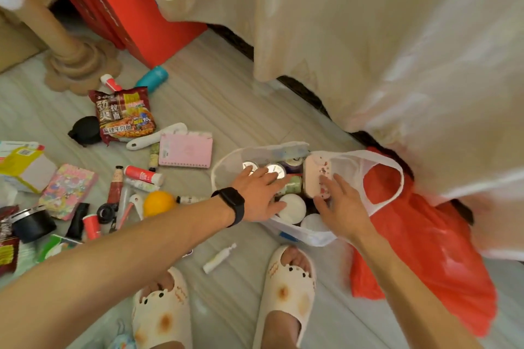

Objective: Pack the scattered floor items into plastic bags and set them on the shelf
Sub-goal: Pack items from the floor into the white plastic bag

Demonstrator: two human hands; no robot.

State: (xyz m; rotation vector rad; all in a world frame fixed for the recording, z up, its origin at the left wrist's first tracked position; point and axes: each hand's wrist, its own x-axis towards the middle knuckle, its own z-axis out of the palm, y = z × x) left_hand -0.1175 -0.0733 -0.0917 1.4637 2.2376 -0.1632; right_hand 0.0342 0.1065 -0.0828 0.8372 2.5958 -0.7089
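An open white plastic bag [377, 163] lies on the floor, holding cans [276, 170], white round lids [293, 207] and a pale pink case [316, 176]. My left hand [259, 197], with a black watch on the wrist, reaches into the bag with fingers straight over the cans. My right hand [340, 201] has straight fingers touching the pink case. A red plastic bag [425, 249] lies beside the white one. Scattered on the floor are a noodle packet [124, 115], a pink notebook [185, 150], an orange [158, 202] and a white tube [219, 258].
Cream curtains [368, 37] hang at the right. A red box [119, 3] and a beige post base [76, 65] stand at the back left. More tubes, cartons and a black pot [32, 224] litter the left floor. My slippered feet [289, 292] stand below.
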